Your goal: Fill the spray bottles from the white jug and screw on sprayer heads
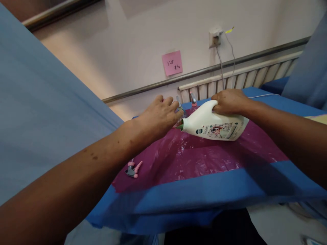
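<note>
My right hand (228, 100) grips the handle of a white detergent jug (212, 126) with a printed label. The jug lies tipped almost level, its uncapped mouth with a green inner spout facing left. Just beside that mouth is my left hand (163, 115), seen from the back with curled fingers. What it holds is mostly hidden; a bit of clear, pinkish material shows by the spout. A grey and pink trigger spray head (133, 169) lies on the maroon plastic sheet (163, 163). Behind my hands stand two more spray heads, one grey and pink (193, 99).
Blue cloth (204, 194) covers the table under the sheet. A pale wall carries a pink handwritten note (172, 63), a socket (214, 38) with cords and a rail. White bars (240, 78) run behind the table. A blue curtain (46, 102) hangs at the left.
</note>
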A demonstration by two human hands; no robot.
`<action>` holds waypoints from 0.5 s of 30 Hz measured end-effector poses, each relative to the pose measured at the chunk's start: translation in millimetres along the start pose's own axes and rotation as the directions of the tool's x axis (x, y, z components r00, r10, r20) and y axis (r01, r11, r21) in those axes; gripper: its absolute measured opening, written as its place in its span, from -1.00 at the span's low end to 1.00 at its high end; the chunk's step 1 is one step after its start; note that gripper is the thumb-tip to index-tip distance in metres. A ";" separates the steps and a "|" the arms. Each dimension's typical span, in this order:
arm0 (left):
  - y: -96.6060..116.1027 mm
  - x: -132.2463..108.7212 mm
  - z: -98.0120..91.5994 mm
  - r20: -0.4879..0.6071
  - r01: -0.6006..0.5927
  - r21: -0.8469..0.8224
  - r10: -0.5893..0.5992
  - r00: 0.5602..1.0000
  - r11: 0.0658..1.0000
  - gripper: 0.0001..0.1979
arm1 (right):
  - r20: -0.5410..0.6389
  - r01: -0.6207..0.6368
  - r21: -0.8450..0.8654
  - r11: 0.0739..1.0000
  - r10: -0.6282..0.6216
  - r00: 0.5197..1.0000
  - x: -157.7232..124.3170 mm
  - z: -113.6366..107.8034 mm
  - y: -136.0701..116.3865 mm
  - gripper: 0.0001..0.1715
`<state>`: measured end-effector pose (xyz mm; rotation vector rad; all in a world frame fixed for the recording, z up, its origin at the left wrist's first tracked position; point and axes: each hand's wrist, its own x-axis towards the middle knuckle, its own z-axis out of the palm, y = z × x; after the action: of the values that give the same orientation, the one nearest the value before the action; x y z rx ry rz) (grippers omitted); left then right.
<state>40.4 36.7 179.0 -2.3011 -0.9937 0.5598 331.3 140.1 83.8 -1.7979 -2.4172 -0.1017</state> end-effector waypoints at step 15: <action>1.4 3.2 -15.5 -0.027 -0.024 -0.023 0.023 0.999 0.999 -0.55 | -0.047 -0.011 0.058 0.998 0.014 0.999 -7.0 2.6 8.3 -0.57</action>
<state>52.0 33.2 189.3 -2.3371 -0.9663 0.5288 341.0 136.2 80.1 -1.7651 -2.3512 -0.0717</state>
